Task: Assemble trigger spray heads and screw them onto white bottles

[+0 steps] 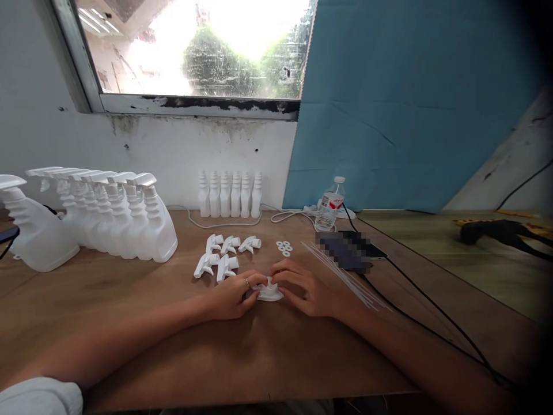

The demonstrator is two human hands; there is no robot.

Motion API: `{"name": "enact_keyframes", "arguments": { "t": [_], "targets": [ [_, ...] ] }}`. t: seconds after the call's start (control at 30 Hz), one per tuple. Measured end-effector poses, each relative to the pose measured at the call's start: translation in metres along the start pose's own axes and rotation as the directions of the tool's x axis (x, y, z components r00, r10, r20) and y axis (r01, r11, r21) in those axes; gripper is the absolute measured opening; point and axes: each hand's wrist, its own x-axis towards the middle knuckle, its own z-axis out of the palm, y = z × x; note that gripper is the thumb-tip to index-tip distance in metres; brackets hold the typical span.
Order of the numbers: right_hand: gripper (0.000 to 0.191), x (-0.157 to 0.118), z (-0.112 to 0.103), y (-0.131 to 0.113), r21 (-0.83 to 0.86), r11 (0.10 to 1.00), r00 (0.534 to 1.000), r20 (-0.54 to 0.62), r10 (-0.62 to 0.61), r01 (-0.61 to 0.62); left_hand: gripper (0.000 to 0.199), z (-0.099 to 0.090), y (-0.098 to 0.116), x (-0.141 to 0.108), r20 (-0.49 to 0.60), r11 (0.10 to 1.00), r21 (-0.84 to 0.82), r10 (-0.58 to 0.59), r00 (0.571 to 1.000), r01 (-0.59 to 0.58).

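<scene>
Low over the table, my left hand (237, 296) and my right hand (307, 288) meet at a white trigger spray head (270, 294). Fingers of both hands are closed around it from either side, with a ring on the left hand. Part of the spray head is hidden under the fingertips. Just beyond my left hand lie several loose white trigger spray heads (227, 266). Small white washers (286, 252) sit in a cluster past my right hand. Thin clear dip tubes (341, 274) lie in a bundle to the right of that hand.
White spray bottles (125, 225) with heads fitted stand in a row at left. Several open white bottles (230, 196) line the wall. A water bottle (330, 204), dark phones (345, 249) and a black cable (432, 279) occupy the right side of the brown table (181, 363).
</scene>
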Motion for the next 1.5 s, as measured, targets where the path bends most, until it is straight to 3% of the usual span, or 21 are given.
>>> {"name": "enact_keyframes", "arguments": {
  "t": [0.47, 1.03, 1.17, 1.3, 1.4, 1.5],
  "targets": [
    [0.017, 0.003, 0.002, -0.002, -0.050, 0.997, 0.997, 0.050, -0.059, 0.061, 0.033, 0.004, 0.000, 0.005, -0.018, 1.000, 0.013, 0.003, 1.000, -0.003],
    [0.015, -0.002, 0.003, 0.001, -0.017, 1.000, 0.996, 0.086, 0.007, -0.005, 0.033, 0.005, -0.002, 0.007, -0.022, 0.999, -0.030, -0.024, 0.999, 0.024],
    [0.022, -0.002, 0.009, -0.002, -0.173, 0.985, 0.998, 0.054, 0.033, -0.023, 0.033, 0.005, -0.003, 0.005, -0.025, 0.999, -0.033, -0.001, 1.000, 0.000],
    [0.042, -0.001, 0.013, -0.007, -0.300, 0.954, 0.996, 0.075, 0.048, -0.024, 0.034, 0.006, -0.006, 0.004, -0.006, 1.000, -0.010, 0.006, 1.000, -0.006],
    [0.053, 0.001, 0.013, -0.009, -0.284, 0.958, 0.993, 0.102, 0.058, -0.027, 0.034, 0.007, -0.007, 0.003, -0.010, 0.999, -0.014, 0.034, 0.999, -0.034],
    [0.051, 0.002, 0.011, -0.010, -0.157, 0.985, 0.988, 0.127, 0.092, -0.072, 0.033, 0.005, -0.004, 0.003, -0.026, 0.998, -0.017, 0.052, 0.998, -0.052]
  ]
}}
